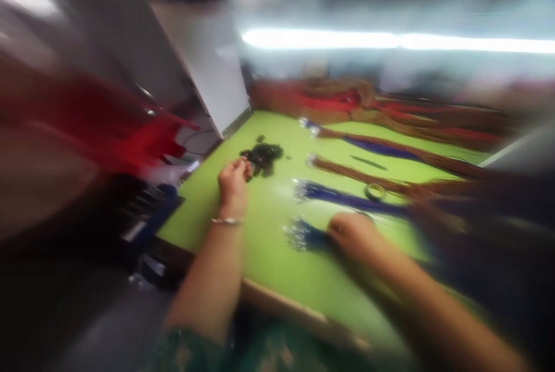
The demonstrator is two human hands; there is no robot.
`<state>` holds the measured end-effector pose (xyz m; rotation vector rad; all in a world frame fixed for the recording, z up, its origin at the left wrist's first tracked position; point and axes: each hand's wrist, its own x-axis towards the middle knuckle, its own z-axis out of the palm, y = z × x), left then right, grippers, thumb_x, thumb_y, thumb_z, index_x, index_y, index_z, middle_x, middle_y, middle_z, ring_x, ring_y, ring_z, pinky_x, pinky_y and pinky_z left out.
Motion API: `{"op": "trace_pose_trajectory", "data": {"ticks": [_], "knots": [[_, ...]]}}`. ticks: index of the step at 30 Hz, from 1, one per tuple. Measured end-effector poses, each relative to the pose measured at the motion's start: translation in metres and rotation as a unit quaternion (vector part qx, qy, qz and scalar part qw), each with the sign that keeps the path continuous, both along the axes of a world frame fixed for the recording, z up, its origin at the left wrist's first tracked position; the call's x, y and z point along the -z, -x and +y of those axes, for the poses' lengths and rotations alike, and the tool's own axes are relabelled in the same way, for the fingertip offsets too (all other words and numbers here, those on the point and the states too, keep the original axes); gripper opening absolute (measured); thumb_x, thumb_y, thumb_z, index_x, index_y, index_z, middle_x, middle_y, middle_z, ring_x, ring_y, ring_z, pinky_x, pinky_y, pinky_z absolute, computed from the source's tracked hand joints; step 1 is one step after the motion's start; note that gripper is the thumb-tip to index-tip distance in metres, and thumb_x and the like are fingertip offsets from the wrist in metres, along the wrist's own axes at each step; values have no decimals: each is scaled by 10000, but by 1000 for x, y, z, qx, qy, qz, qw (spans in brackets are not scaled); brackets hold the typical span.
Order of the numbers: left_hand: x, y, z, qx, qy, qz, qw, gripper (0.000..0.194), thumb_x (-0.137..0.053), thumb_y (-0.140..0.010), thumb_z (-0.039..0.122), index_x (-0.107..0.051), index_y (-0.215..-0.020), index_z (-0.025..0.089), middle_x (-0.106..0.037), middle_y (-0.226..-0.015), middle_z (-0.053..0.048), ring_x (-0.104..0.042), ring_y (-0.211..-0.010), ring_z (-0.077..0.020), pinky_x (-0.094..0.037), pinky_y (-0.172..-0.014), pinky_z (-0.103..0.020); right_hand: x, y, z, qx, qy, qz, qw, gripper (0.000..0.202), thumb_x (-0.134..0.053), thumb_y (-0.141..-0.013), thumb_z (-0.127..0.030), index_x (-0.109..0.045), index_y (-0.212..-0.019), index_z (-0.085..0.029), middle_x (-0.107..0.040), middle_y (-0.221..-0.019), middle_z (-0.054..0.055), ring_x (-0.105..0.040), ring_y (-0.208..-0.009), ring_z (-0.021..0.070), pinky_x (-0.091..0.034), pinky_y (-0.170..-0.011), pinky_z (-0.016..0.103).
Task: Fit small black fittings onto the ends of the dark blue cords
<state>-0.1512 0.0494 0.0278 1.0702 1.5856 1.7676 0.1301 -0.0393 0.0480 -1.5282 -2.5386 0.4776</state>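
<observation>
On the green tabletop (pixel 269 245), my left hand (pixel 235 178) has its fingers pinched together at the left edge of a pile of small dark pieces (pixel 264 158). Whatever is between those fingers is too small to make out. My right hand (pixel 351 233) is closed on a bundle of dark blue wires (pixel 315 237), just behind its clear or silvery ends. Above that hand lies a second blue wire bundle (pixel 347 195), and beyond it a brown one (pixel 355 172).
A roll of tape (pixel 375 191) rests by the wires. More brown and red wires (pixel 347 100) run along the back. A white panel (pixel 212 65) stands at the back left, with red material (pixel 151 140) and a blue object (pixel 151 216) beyond the left edge.
</observation>
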Motion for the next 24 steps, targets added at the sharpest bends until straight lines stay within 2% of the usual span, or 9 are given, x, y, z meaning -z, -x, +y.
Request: {"op": "trace_pose_trajectory", "data": {"ticks": [5, 9, 13, 17, 19, 21, 22, 24], "knots": [[22, -15, 15, 64, 26, 193, 979, 104, -608, -672, 100, -683, -715, 157, -651, -824, -89, -574, -914, -224, -379, -911, -354, -1, 3, -4, 6, -25, -13, 1000, 207, -494, -813, -199, -571, -622, -178, -597, -665, 30, -475, -553, 116, -274, -522, 246], [31, -23, 13, 82, 56, 304, 947, 144, -613, -667, 103, -697, -772, 154, -633, -916, -131, -506, -1026, -300, -302, -986, -435, -5, 0, -2, 35, 22, 41, 998, 155, -492, -804, -199, -627, -727, -191, -652, -716, 24, -544, -630, 129, -322, -571, 231], [30, -19, 10, 93, 80, 362, 924, 161, -601, -690, 125, -699, -817, 140, -625, -909, -143, -517, -993, -314, -330, -956, -455, -11, 6, -4, 37, 47, 71, 996, 194, -518, -797, -234, -667, -920, -218, -696, -840, 29, -600, -738, 146, -368, -642, 229], [21, -18, 6, 62, 71, 398, 912, 287, -600, -717, 154, -683, -990, 126, -625, -930, -144, -555, -933, -282, -396, -889, -414, -16, 12, -7, 29, 37, 58, 997, 179, -518, -803, -257, -691, -783, -219, -694, -771, 34, -596, -696, 150, -369, -622, 242], [13, -21, 0, 67, 66, 327, 940, 342, -603, -746, 224, -654, -1072, 135, -636, -876, -110, -589, -789, -223, -454, -768, -362, -17, 10, -5, 55, 21, 89, 994, 182, -512, -791, -226, -682, -728, -207, -689, -751, 29, -588, -681, 146, -375, -620, 243], [4, -27, -10, 119, 67, 165, 977, 376, -615, -758, 322, -642, -1087, 143, -637, -775, -65, -577, -609, -154, -458, -599, -292, -19, 6, -2, 79, 17, 156, 985, 164, -516, -777, -206, -673, -729, -194, -680, -729, 18, -579, -663, 133, -391, -624, 237], [-1, -31, -15, 154, 66, 72, 983, 400, -635, -742, 365, -644, -1075, 141, -635, -734, -51, -568, -560, -135, -437, -537, -264, -21, 4, 0, 85, 22, 193, 977, 156, -519, -770, -200, -669, -731, -187, -675, -715, 12, -575, -651, 125, -400, -621, 230], [-11, -43, -28, 239, 59, -81, 966, 422, -708, -682, 356, -654, -1043, 143, -652, -777, -53, -598, -604, -125, -432, -537, -234, -27, 2, 2, 91, 41, 257, 961, 144, -528, -759, -198, -667, -730, -173, -668, -689, 5, -569, -623, 113, -413, -599, 217]]}}
